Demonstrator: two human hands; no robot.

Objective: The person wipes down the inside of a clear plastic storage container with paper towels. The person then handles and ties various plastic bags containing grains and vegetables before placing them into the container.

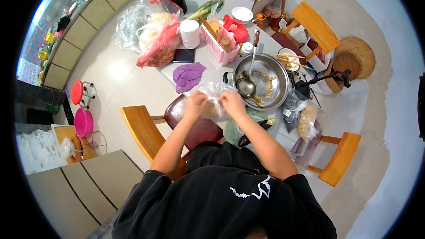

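Observation:
A clear plastic bag [214, 90] is stretched between my two hands at the table's near edge. My left hand [197, 105] pinches one side of its top, and my right hand [232, 104] pinches the other. What lies inside the bag is hard to make out. Just right of my right hand stands a steel pot [274, 86] with a ladle [247, 86] and some food scraps in it. Beyond the bag lies a crumpled purple cloth [188, 77]. Below my right forearm are a green plastic bag [237, 129] and an eggplant [265, 125].
Full plastic bags [160, 40], a white canister [190, 34] and a pink basket [220, 46] crowd the far side. Chopsticks rest across a bowl [290, 58] beyond the pot. Wooden chairs [141, 126] surround the table. A black phone stand [325, 79] juts out at right.

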